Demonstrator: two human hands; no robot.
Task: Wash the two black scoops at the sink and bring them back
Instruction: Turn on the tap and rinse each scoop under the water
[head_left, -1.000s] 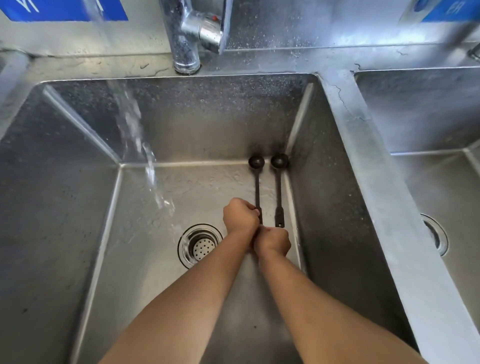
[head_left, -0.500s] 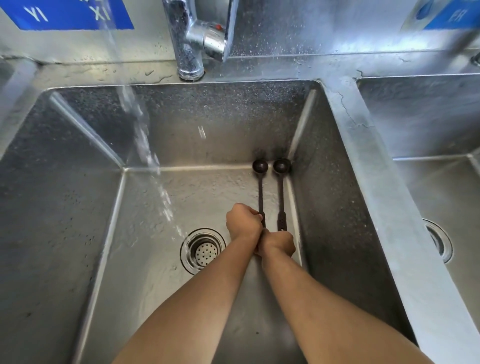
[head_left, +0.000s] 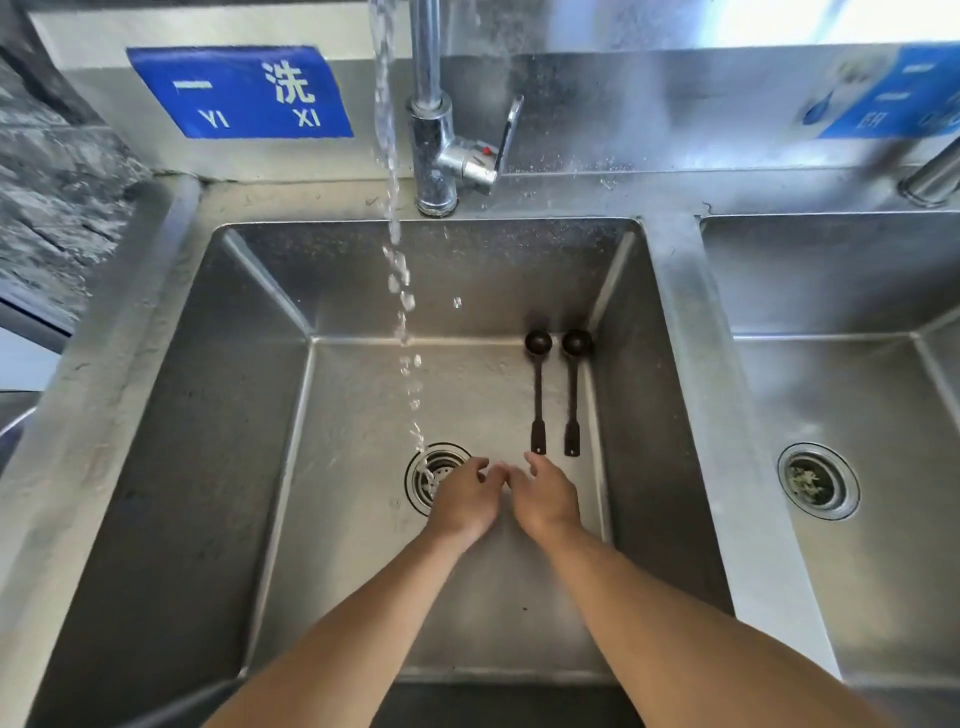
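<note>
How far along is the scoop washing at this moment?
Done: both black scoops lie side by side on the sink floor, water running. In hand: nothing; the left hand and right hand are open beside the handle ends. Left: rinse under the stream, then carry them back.

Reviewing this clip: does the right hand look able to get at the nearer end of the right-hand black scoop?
Probably yes. The right hand is open just short of the right scoop, which lies flat on the sink floor, and nothing sits between them.
</note>
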